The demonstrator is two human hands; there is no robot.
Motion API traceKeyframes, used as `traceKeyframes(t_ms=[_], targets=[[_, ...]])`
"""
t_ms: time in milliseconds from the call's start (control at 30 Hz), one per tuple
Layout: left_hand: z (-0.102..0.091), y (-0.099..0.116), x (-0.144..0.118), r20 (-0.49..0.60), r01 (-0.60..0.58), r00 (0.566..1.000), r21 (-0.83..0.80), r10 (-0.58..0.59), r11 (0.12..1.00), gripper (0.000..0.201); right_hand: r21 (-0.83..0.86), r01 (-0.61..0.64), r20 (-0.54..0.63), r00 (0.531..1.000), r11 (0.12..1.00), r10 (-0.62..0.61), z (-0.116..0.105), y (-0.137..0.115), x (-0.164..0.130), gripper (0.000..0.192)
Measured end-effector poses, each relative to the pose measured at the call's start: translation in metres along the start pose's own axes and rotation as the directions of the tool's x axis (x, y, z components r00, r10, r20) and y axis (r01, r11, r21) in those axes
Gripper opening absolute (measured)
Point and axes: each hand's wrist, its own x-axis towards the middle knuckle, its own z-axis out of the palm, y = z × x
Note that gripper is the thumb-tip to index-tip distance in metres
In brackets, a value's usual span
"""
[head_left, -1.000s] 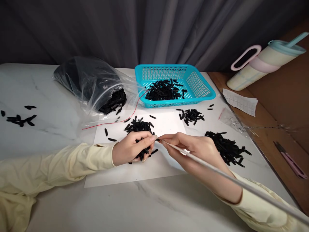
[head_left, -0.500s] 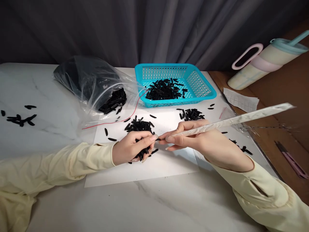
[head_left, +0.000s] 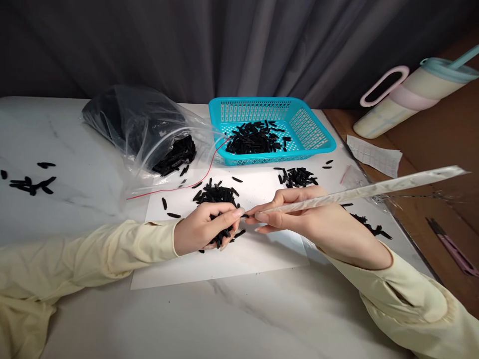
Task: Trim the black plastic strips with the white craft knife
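The left hand is curled shut around a handful of small black plastic pieces, with one piece pinched out between thumb and forefinger so that it pokes rightward from the fingertips. Straight across from it, almost touching, the right hand grips a long clear plastic sleeve near its open end, fingers closed around it. The sleeve's mouth sits just beside the left fingertips, and its long axis runs away from them to the right and slightly up, out past the table edge. The pinched piece lies along nearly the same line, its tip pointing at the sleeve's mouth, so the gap between piece and opening is the thing to watch; the left hand is the nearer one to that piece, holding it outright. Behind the left fingers lies a loose heap of black pieces on a white sheet of paper. Farther off beyond both hands stand a turquoise basket with more pieces and an open clear bag. Beyond the right knuckles a smaller pile rests on the table.
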Motion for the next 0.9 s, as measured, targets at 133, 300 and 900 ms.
traceKeyframes(t_ms=[133,300,900], targets=[[0.0001,0.0007,-0.0004,-0.011,0.002,1.0,0.034,-0.002,0.999,0.035,-0.067,0.009,-0.042,0.999,0.998,-0.012,0.0038,-0.0024,-0.0014,0.021],[0.0006,0.0005,-0.0014,-0.022,-0.007,1.0,0.078,0.009,0.997,0.035,-0.237,0.059,-0.073,0.994,0.97,-0.079,0.0074,-0.0032,-0.0048,0.021],[0.0014,0.0003,-0.0022,-0.034,-0.023,0.999,0.096,0.026,0.995,0.035,-0.096,0.021,-0.017,1.0,0.995,-0.023,0.002,-0.0016,-0.0011,0.019]])
